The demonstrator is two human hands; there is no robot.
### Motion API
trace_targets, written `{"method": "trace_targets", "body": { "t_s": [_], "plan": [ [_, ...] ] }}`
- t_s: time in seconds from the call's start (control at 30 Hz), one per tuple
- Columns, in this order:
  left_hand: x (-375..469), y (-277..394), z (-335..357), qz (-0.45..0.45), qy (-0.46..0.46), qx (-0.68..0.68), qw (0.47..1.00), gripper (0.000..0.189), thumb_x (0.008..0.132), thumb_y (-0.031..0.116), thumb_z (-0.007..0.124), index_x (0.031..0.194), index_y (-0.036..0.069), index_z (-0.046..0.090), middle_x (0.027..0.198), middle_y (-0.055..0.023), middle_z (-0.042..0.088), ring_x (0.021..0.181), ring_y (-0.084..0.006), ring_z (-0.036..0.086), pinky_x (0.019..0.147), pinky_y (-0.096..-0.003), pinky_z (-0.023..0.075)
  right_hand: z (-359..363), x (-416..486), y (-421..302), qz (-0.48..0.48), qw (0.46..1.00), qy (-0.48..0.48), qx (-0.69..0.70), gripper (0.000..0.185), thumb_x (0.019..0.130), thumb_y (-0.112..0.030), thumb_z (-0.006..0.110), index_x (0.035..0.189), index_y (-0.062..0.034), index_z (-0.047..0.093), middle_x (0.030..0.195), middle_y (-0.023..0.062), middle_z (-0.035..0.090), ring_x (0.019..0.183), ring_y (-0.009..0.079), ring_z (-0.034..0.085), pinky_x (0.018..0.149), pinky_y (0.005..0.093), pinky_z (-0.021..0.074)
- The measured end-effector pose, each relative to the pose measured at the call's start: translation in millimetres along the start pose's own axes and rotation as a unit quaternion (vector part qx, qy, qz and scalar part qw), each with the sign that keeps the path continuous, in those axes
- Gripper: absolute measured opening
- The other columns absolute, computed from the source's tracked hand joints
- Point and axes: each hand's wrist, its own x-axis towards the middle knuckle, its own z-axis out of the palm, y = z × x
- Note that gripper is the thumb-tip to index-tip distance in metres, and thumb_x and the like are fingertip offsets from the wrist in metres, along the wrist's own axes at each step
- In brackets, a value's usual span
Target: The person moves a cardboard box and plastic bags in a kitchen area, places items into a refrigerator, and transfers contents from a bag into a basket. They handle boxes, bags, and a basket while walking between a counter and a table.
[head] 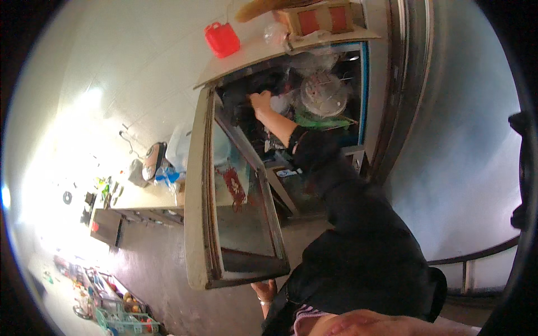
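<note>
My right hand (261,103) reaches into a dark cabinet, its fingers curled near dark contents; whether it holds anything cannot be made out. Beside that hand are a white bundle (279,103), a round clear plastic container (323,95) and something green (317,121). The cabinet's glass-paned door (197,189) stands swung wide, with a dark red patterned decoration (233,185) showing at its pane. At the door's lower edge, my left hand (265,290) grips the frame, its fingertips partly hidden. A band circles that wrist.
On the cabinet top (252,54) stand a red plastic jug (222,39) and a cardboard box (321,19). A counter (143,195) beyond the door bears a rice cooker (154,161) and a blue plastic bag (168,175). Green baskets (126,322) sit on the floor at lower left.
</note>
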Motion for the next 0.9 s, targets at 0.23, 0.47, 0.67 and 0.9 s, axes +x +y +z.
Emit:
{"method": "trace_targets", "body": {
  "t_s": [0.23, 0.47, 0.67, 0.9],
  "plan": [
    [-11, -10, -10, 0.035, 0.005, 0.016, 0.999, 0.079, 0.091, 0.046, 0.054, 0.144, -0.004, 0.023, 0.136, -0.0238, 0.043, 0.121, -0.0379, 0.046, 0.102, -0.0460, 0.0345, 35, 59, 0, -0.158, 0.967, 0.016, -0.201, 0.025, 0.065, -0.006, 0.064, 0.086, 0.0062, 0.058, 0.088, 0.0224, 0.059, 0.083, 0.0322, 0.060, 0.076, 0.0387, 0.0463],
    [-18, -14, -2, 0.025, 0.006, 0.005, 1.000, 0.077, 0.091, 0.045, 0.055, 0.143, -0.003, 0.024, 0.136, -0.0230, 0.043, 0.122, -0.0370, 0.045, 0.102, -0.0466, 0.0341, 53, 102, 4, 0.148, 0.802, -0.137, 0.562, 0.049, 0.098, -0.033, 0.036, 0.141, -0.0078, 0.040, 0.147, 0.0126, 0.037, 0.132, 0.0334, 0.034, 0.112, 0.0438, 0.0268],
    [-21, -27, 2, 0.041, -0.002, -0.015, 0.999, 0.077, 0.091, 0.044, 0.056, 0.143, -0.002, 0.024, 0.136, -0.0223, 0.043, 0.123, -0.0362, 0.044, 0.103, -0.0470, 0.0338, 21, 58, -34, 0.176, 0.947, -0.144, 0.227, 0.055, 0.093, -0.022, 0.053, 0.143, -0.0062, 0.035, 0.147, 0.0135, 0.035, 0.127, 0.0338, 0.040, 0.107, 0.0438, 0.0339],
    [-16, -32, 15, 0.080, -0.023, -0.144, 0.986, 0.074, 0.089, 0.041, 0.060, 0.140, -0.002, 0.028, 0.134, -0.0219, 0.044, 0.122, -0.0355, 0.044, 0.101, -0.0479, 0.0344, -92, -57, -93, 0.069, 0.916, -0.321, -0.229, 0.059, 0.093, -0.021, 0.063, 0.141, 0.0002, 0.036, 0.135, 0.0154, 0.047, 0.112, 0.0249, 0.057, 0.093, 0.0376, 0.0507]
  ]
}}
